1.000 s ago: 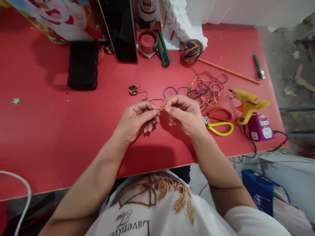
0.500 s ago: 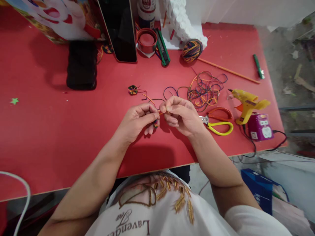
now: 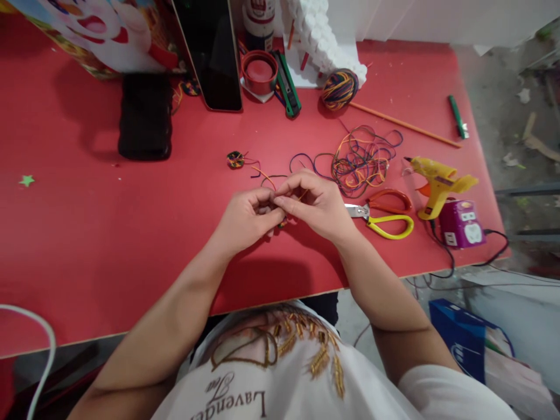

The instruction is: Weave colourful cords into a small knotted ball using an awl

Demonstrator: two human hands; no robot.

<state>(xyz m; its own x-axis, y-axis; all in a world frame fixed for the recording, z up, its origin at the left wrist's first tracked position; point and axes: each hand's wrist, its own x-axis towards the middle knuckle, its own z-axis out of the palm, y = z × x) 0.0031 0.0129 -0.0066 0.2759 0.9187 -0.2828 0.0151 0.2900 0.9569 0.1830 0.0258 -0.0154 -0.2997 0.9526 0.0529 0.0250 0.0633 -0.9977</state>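
Observation:
My left hand is closed on a small multicoloured yarn piece, mostly hidden by the fingers. My right hand meets it, thumb and forefinger pinching yarn at the left fingertips; an orange strand shows by its fingers. A loose orange yarn end sticks out beyond the left hand. Behind the hands lies a small round yarn piece with short tails. To the right, a tangle of multicoloured yarn spreads on the red table.
Scissors with red and yellow handles lie beside my right hand. Farther right are a yellow glue gun and a purple power block. At the back are a yarn ball, a green cutter, a red tape roll and a phone.
My right hand has moved left, closing the gap so its fingertips meet my left hand's. More of the scissor blades shows now. The yarn piece is still in my left hand.

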